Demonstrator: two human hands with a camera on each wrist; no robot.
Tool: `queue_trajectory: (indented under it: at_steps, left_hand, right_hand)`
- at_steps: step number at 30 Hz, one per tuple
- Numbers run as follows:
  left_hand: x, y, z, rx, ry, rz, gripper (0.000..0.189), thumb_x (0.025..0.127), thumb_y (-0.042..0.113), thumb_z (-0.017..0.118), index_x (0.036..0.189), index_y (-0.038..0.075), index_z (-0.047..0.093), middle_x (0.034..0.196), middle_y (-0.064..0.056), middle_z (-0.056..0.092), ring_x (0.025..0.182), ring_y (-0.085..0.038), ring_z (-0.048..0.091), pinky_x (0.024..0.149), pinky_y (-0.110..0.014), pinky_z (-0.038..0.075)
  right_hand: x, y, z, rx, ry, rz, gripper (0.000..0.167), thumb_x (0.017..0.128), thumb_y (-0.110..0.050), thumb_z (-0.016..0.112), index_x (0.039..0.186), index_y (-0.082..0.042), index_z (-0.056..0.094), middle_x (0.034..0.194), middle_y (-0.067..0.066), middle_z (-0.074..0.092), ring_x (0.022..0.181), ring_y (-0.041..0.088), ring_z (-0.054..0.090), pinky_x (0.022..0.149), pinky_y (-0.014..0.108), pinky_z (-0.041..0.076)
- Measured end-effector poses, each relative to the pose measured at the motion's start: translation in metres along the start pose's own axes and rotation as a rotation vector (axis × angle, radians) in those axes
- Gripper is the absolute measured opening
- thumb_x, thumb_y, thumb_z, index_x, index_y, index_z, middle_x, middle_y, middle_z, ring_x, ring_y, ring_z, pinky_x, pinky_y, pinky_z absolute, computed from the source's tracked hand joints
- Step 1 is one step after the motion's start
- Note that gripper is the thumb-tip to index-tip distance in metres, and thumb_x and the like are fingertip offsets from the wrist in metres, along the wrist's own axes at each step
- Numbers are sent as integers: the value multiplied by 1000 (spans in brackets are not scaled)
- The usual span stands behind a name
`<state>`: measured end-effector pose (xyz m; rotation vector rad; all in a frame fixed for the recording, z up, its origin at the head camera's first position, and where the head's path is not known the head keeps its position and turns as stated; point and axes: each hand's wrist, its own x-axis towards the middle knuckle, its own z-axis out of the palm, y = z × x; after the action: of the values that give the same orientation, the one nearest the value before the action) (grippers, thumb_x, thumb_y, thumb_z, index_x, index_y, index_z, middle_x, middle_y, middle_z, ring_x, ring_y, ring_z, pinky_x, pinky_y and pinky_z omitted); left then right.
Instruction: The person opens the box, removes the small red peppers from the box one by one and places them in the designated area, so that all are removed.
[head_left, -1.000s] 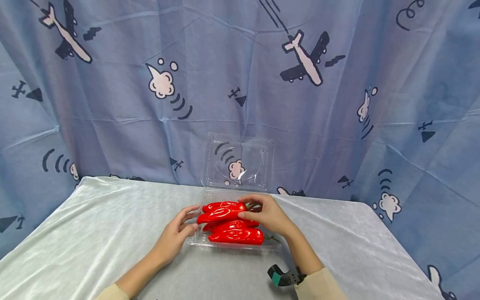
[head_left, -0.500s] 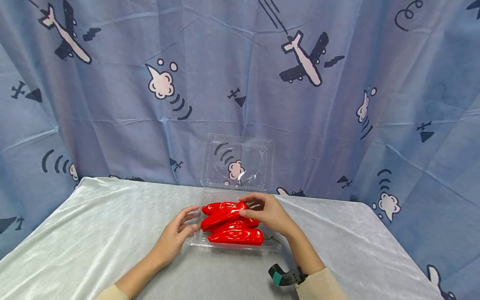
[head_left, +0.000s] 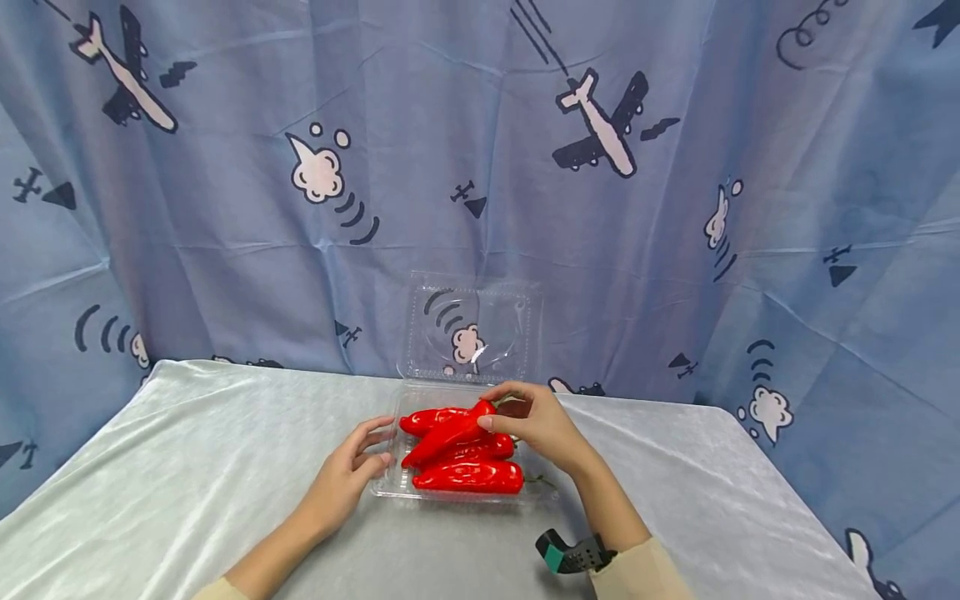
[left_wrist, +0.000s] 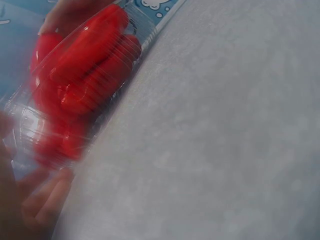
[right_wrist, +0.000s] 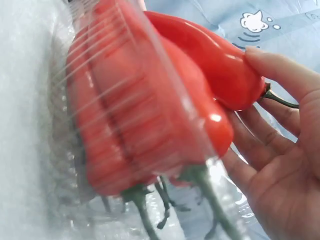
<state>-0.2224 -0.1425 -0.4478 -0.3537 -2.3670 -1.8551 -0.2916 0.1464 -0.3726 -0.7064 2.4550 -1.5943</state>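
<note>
In the head view my right hand (head_left: 543, 425) pinches a red pepper (head_left: 448, 437) near its stem end, with the thumb in front and the fingers behind. This pepper lies slantwise over several other red peppers (head_left: 468, 477) in a clear plastic clamshell box (head_left: 465, 497). The right wrist view shows the thumb on the held pepper (right_wrist: 210, 50), its green stem pointing toward the palm. My left hand (head_left: 341, 479) rests its loosely bent fingers against the box's left side. Fingers (left_wrist: 50, 197) appear low at the box's end in the blurred left wrist view.
The clear lid (head_left: 510, 333) stands raised behind the box, in front of a blue curtain (head_left: 420, 100) printed with planes. A pale velvety cloth (head_left: 247, 433) covers the table. A dark band (head_left: 573, 554) hangs at the right wrist.
The held pepper has turned: its tip has swung toward the near side, so it now lies more slantwise. Both hands keep nearly the same places. The view has shifted slightly.
</note>
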Motion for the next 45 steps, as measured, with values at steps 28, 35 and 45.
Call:
queue_trajectory:
  at_steps: [28,35,45]
  left_hand:
    - [-1,-1,2,-20,1,11,46,98,9,56,144,12,50,140,-24,60,111,-32,70,85,-21,55]
    - [-1,-1,1,-20,-4,16,47,98,9,56,144,12,50,141,-25,59,112,-33,70,85,-22,55]
    - [0,-1,1,-2,17,-50,49,97,10,62,144,20,51,142,-19,60,112,-30,70,88,-20,54]
  right_hand:
    - [-10,-21,-32,-20,260,-88,27,90,-21,76,112,-4,72,119,14,72,103,17,68,90,24,57]
    - [-19,-27,-48,7,303,-92,36,92,-18,74,123,-1,69,120,9,73,106,7,66,91,21,56]
    - [-28,-33,-68,15,442,-22,44,93,-22,74,129,1,66,107,-25,69,113,4,60,85,19,55]
